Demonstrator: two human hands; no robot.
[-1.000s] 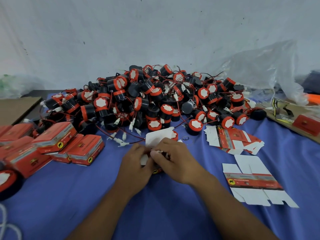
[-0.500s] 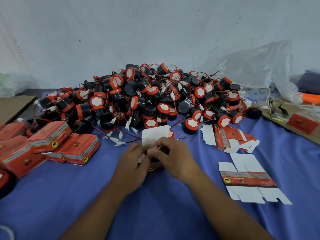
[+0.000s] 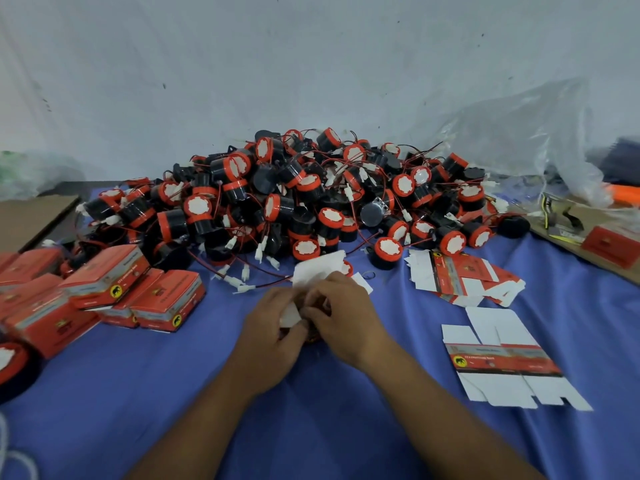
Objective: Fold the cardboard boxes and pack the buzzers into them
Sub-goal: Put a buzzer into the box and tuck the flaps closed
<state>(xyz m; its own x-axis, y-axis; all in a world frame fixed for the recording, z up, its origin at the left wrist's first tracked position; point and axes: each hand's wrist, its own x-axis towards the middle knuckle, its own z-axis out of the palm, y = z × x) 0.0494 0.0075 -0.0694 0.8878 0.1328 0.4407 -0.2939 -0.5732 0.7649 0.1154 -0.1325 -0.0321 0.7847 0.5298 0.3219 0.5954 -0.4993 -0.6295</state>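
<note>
**Both hands closed on a half-folded box in front of the buzzer pile**

Head view: A partly folded red and white cardboard box (image 3: 317, 270) is held between the two hands, low over the blue cloth-covered tabletop (image 3: 346, 431). The left hand (image 3: 273, 329) is curled around the box's near side, with a white flap pinched under its fingers. The right hand (image 3: 343, 317) is curled over the box from the other side, its fingertips meeting those of the left hand. A white flap is seen standing up just beyond the knuckles. Whether a buzzer sits inside the box cannot be told, as the opening is hidden by the fingers.

Just beyond the hands, a large heap of black cylindrical buzzers with red caps and thin red wires (image 3: 311, 195) is spread across the tabletop. To the left of the left hand, closed red cardboard boxes (image 3: 166, 301) are grouped, some stacked on one another. To the right of the right hand, a single flat unfolded box blank (image 3: 502, 358) is laid out, and beyond it a loose stack of flat blanks (image 3: 460, 277) is found near the heap's edge. Far beyond the right hand, a crumpled clear plastic bag (image 3: 519, 133) is propped against the wall.
</note>
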